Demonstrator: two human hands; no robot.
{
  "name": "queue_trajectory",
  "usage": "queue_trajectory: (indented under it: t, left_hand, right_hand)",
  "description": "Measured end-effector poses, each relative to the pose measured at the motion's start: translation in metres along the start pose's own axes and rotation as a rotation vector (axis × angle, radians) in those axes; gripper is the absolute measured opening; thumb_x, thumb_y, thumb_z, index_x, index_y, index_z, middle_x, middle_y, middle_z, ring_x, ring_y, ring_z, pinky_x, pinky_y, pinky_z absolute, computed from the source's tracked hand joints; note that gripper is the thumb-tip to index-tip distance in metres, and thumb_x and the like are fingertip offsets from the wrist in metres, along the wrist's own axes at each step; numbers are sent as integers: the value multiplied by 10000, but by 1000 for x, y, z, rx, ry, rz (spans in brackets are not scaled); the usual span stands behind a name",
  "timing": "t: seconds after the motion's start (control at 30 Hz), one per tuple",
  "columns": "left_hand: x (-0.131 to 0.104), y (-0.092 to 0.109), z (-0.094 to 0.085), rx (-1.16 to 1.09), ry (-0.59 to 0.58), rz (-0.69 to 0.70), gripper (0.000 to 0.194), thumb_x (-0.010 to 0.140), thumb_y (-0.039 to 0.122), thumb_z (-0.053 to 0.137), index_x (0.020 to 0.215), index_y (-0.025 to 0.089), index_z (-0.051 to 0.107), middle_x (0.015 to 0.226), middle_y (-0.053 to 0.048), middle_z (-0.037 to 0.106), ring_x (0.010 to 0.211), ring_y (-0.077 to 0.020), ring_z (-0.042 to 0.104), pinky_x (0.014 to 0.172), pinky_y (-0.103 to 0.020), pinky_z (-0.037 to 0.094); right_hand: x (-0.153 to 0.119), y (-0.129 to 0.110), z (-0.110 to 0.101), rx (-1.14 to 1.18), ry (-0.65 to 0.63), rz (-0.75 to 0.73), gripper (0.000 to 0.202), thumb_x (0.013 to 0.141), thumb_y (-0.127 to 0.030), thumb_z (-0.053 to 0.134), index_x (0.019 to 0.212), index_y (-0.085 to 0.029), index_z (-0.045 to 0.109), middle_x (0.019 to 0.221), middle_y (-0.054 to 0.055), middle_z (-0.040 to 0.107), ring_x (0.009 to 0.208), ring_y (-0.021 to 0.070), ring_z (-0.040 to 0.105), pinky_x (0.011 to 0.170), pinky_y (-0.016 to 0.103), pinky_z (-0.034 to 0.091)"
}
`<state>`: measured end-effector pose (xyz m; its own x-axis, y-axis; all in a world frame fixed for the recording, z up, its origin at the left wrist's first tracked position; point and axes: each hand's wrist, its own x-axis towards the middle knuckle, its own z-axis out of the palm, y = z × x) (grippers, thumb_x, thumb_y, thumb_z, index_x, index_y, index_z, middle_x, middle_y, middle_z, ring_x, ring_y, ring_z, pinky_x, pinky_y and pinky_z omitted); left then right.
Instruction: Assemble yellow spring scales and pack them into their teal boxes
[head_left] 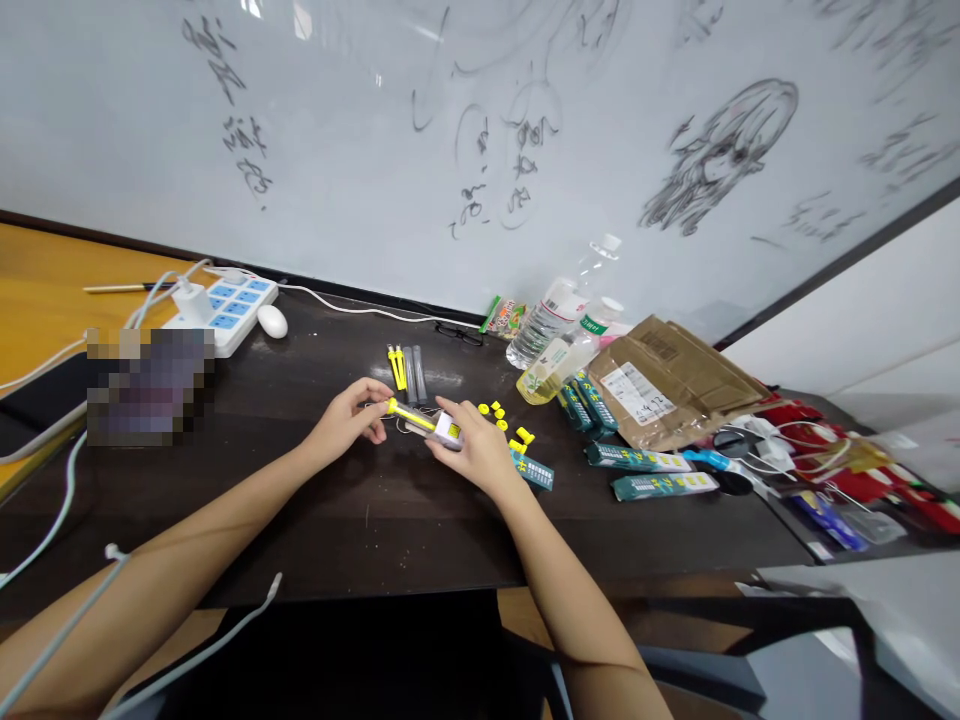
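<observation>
**Two hands at work on a slim yellow-ended tube in the middle of a dark desk**

Nearest the viewer, two bare forearms reach in from the lower left and lower right corners, converging at the centre of the frame. The left hand and right hand are slightly apart, with the tube in the gap between them, to the right of the left hand and to the left of the right.

The tube's long axis runs mostly sideways, sloping gently down from left to right. Its yellow end points left, towards the left fingertips, so the left hand is nearer that end. Those fingers are bent, touching it or just beside it; whether they pinch it cannot be told. The other end meets a small white box, which the right thumb and fingers grip; whether the tube goes inside is unclear.

Right of the right hand, small yellow caps are scattered near a teal box. Just above the hands in the frame, yellow sticks and clear tubes lie side by side, pointing roughly up the frame.

Farther off, at centre right, plastic bottles stand beside a brown parcel. A whiteboard with black writing fills the top.
</observation>
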<state>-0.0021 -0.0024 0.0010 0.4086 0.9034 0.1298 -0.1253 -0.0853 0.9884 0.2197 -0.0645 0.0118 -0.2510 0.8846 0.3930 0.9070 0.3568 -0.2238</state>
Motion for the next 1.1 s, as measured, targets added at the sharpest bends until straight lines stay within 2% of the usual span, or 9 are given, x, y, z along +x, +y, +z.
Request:
queue_trajectory:
  t: [0.2, 0.4, 0.6, 0.7, 0.77, 0.8, 0.97, 1.1]
  left_hand:
    - [0, -5, 4, 70, 26, 61, 253, 756, 344, 681, 842, 164, 525, 642, 52, 519, 401, -47, 475, 381, -191, 446]
    - [-3, -1, 0, 126, 29, 111, 249, 836, 417, 594, 843, 169, 574, 492, 75, 405, 373, -55, 390, 368, -182, 397]
    - [-9, 2, 2, 260, 54, 174, 236, 881, 399, 528, 821, 174, 568, 617, 27, 523, 410, -49, 400, 381, -173, 334]
    - [-12, 4, 8, 263, -13, 221, 232, 889, 379, 515, 811, 165, 561, 883, -40, 626, 435, -36, 425, 419, -195, 364]
    - [-14, 5, 12, 278, -74, 259, 252, 903, 361, 489, 766, 156, 536, 1071, -76, 610, 458, -26, 436, 474, -217, 399]
    - [-15, 5, 14, 306, -104, 280, 265, 910, 352, 475, 741, 154, 523, 1091, -80, 603, 486, -34, 450, 508, -225, 410]
    - [-17, 3, 17, 497, -182, 406, 240, 912, 312, 467, 734, 165, 532, 898, -57, 592, 765, -143, 538, 644, -245, 404]
    - [-16, 2, 14, 635, -210, 400, 236, 921, 318, 450, 792, 166, 578, 798, -24, 565, 675, -126, 503, 609, -238, 371]
  right_hand:
    - [1, 2, -5, -2, 34, 41, 635, 814, -424, 601, 1388, -236, 405, 1063, 74, 606, 907, 220, 622, 740, 314, 507]
    - [-1, 3, -1, 5, 24, 12, 634, 813, -413, 600, 1391, -248, 401, 1081, 72, 610, 929, 222, 624, 739, 305, 502]
    - [-2, 2, 0, 6, -5, -26, 641, 803, -409, 614, 1387, -244, 409, 1132, 82, 598, 994, 227, 614, 789, 314, 502]
    - [-2, -3, 0, 34, -40, -54, 632, 809, -413, 610, 1385, -252, 407, 1168, 82, 598, 1035, 230, 604, 825, 320, 498]
    - [-3, -6, -1, 56, -70, -78, 620, 816, -413, 601, 1383, -253, 406, 1165, 76, 604, 1032, 225, 606, 836, 323, 497]
    - [-3, -8, -1, 65, -82, -89, 617, 818, -411, 598, 1381, -250, 406, 1160, 75, 607, 1029, 224, 608, 837, 323, 497]
    - [-4, -14, 0, 69, -104, -110, 626, 808, -411, 606, 1377, -242, 409, 1190, 81, 600, 1044, 228, 606, 833, 326, 504]
    - [-5, -13, 1, 65, -95, -114, 636, 807, -405, 604, 1387, -249, 395, 1184, 75, 602, 1040, 225, 608, 817, 325, 512]
